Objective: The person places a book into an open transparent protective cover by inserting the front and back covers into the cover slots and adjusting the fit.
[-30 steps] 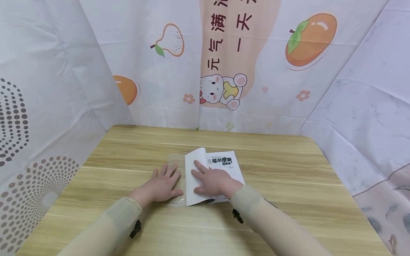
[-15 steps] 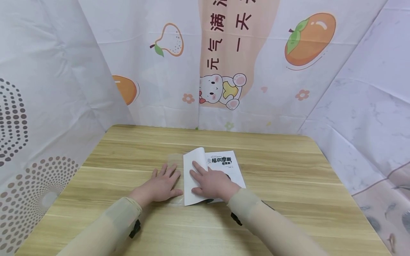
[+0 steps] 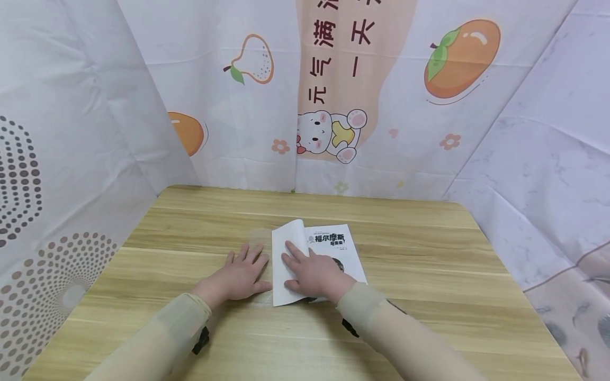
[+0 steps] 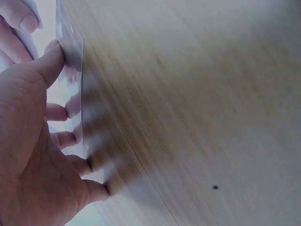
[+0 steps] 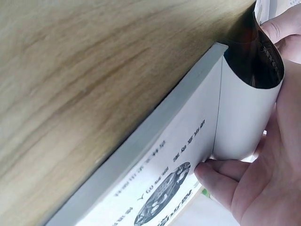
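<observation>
A thin book lies on the table, its title page (image 3: 352, 256) with Chinese print facing up. Its cover (image 3: 282, 283) is folded over to the left, white inside up, and still bows up near the spine in the right wrist view. My right hand (image 3: 314, 272) rests on that cover with fingers stretched out; one finger reaches the page beside the fold. Left of the book lies a clear plastic sheet (image 3: 260, 236). My left hand (image 3: 238, 278) presses it down, fingers spread, thumb near the cover's edge. How far the sheet runs under the cover is hidden.
The wooden table (image 3: 429, 254) extends around the book on all sides. A printed curtain (image 3: 238, 127) hangs behind its far edge, with more cloth at left and right. Black straps (image 3: 201, 340) sit at the wrists.
My right hand has shifted slightly left with the cover, whose edge has come closer to my left thumb. More of the title page shows. My left hand stays in place.
</observation>
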`<move>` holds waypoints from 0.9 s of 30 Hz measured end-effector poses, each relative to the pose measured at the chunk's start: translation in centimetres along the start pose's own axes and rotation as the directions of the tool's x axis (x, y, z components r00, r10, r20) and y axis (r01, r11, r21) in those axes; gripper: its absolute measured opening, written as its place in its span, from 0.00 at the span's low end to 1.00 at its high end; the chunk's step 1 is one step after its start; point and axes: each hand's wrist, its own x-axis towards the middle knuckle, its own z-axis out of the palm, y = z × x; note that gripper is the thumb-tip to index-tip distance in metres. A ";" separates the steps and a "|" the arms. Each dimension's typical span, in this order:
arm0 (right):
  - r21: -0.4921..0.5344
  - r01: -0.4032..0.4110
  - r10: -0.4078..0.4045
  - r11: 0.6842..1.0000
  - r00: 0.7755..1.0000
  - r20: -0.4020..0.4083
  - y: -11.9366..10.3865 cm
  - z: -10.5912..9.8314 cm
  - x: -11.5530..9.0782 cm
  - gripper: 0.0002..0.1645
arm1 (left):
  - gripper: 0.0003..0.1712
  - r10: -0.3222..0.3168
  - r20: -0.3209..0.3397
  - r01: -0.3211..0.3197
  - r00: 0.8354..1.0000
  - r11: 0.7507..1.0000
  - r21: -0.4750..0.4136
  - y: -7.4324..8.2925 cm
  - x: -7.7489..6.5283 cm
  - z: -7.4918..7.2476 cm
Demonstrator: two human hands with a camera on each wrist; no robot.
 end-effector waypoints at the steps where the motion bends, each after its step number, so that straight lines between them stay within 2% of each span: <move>1: 0.002 -0.003 0.003 1.000 1.000 0.000 -0.1 0.0 0.0 0.40 | 0.42 0.000 0.000 0.000 1.000 1.000 0.000 0.0 0.0 0.0; 27: -0.035 -0.031 0.032 0.999 0.999 0.030 -0.5 0.2 0.2 0.40 | 0.42 0.002 -0.001 -0.002 1.000 1.000 0.001 0.0 0.0 0.0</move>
